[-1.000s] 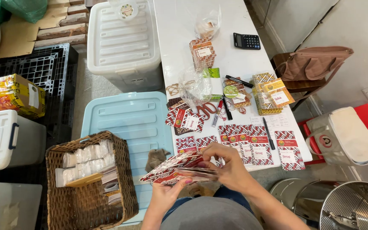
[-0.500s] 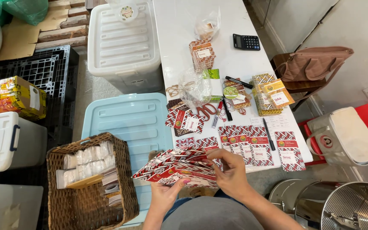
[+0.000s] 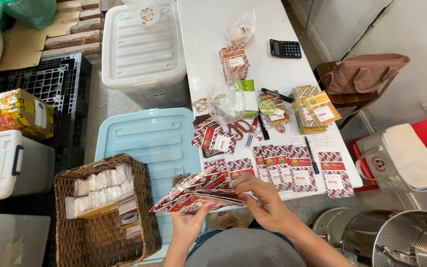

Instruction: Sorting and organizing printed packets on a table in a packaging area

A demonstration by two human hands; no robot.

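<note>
Single head-worn view looks steeply down, probably from standing height, over the table (image 3: 208, 29).

Two hands are in view, the left hand (image 3: 190, 223) and the right hand (image 3: 263, 200), sharing one fanned stack of red patterned packets (image 3: 193, 194); the number of packets in it cannot be told.

On the white table (image 3: 208, 29) there is one black calculator (image 3: 285, 48) at the far right, one pair of red scissors (image 3: 240, 128), and at least three black pens, one of them (image 3: 311, 154) lying near the right edge. About six red patterned packets (image 3: 292, 170) lie flat in a row along the near edge.

On the floor at the left stand one wicker basket (image 3: 75, 242), one light blue bin lid (image 3: 154, 143) and one white lidded bin (image 3: 142, 49) farther off.

At the right are one brown bag (image 3: 366, 71) and one white bag (image 3: 401, 158).
</note>
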